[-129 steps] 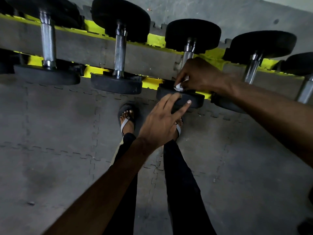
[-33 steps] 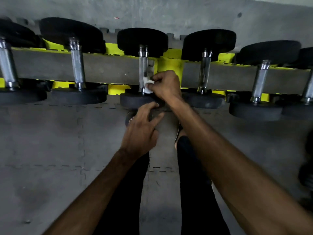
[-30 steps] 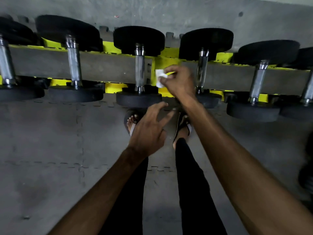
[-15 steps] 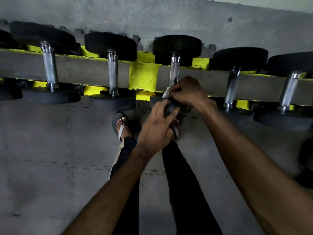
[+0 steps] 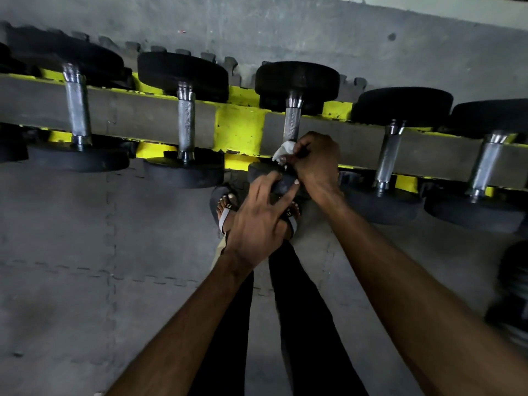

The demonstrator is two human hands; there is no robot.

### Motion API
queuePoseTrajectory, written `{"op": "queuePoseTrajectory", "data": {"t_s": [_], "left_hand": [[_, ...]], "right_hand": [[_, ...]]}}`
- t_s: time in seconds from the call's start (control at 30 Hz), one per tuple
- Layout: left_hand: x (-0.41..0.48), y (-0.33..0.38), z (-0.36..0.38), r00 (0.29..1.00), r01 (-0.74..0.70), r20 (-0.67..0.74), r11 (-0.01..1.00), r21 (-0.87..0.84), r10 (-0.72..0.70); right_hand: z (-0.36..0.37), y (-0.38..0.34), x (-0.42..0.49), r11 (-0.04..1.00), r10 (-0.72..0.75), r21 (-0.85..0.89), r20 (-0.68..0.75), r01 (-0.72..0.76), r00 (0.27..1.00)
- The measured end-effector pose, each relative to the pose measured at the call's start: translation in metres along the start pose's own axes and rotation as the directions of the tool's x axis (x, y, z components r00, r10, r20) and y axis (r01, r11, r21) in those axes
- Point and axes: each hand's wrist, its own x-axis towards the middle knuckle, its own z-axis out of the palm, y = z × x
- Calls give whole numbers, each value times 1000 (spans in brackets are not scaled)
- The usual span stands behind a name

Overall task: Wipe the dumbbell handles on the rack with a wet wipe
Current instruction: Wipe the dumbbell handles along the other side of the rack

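Observation:
Several black dumbbells with knurled chrome handles lie across a yellow rack (image 5: 239, 130). My right hand (image 5: 315, 160) grips a white wet wipe (image 5: 283, 151) around the near end of the middle dumbbell's handle (image 5: 291, 122). My left hand (image 5: 261, 215) rests with spread fingers on that dumbbell's near black weight (image 5: 281, 181). The lower part of the handle is hidden under my right hand.
More dumbbell handles stand left (image 5: 185, 124) and right (image 5: 388, 155) of the one held. Grey interlocking floor mats (image 5: 85, 252) cover the ground. My sandalled feet (image 5: 225, 207) stand just under the rack. A dark blurred object (image 5: 514, 287) sits at the right edge.
My right hand left the previous handle with the wipe, moved one dumbbell to the right and closed round that handle. My left hand followed onto its near weight.

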Motion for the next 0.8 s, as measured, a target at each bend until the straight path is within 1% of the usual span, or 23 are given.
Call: {"op": "queuePoseTrajectory", "data": {"t_s": [0.1,0.17,0.2,0.27,0.33,0.4,0.43,0.53,0.6,0.67,0.73,0.8], "left_hand": [[0,-2,0,1000,-4,16,1000,7,4],[-1,-4,0,1000,-8,15,1000,0,8],[0,-4,0,1000,-16,13,1000,-3,16],[0,-5,2,1000,-21,5,1000,-9,21],[1,-5,3,1000,-19,-11,1000,-8,19],[1,-4,3,999,-24,-34,1000,-4,24],[1,-4,3,999,-28,-41,1000,0,28],[1,-7,5,998,-48,-46,999,9,49],[1,-7,5,998,-47,-36,999,27,48],[1,-6,5,999,-37,-18,999,37,38],[1,-7,5,999,-32,-13,999,31,33],[1,-6,6,999,-29,-18,999,22,30]], "right_hand": [[3,-8,11,993,56,108,-106,-44,993],[4,-18,27,988,70,153,-222,-37,972],[4,-21,36,980,99,193,-279,-45,955],[3,-25,50,954,190,285,-327,-95,926],[6,-25,53,934,262,323,-326,-154,908],[8,-24,43,930,293,311,-306,-195,906],[8,-23,35,932,291,301,-290,-202,912],[9,-19,24,941,249,299,-283,-161,926],[11,-24,37,933,300,296,-322,-205,898],[9,-31,54,919,375,260,-335,-297,865],[9,-32,63,906,415,222,-294,-361,861],[11,-25,63,908,397,238,-221,-346,891]]}}
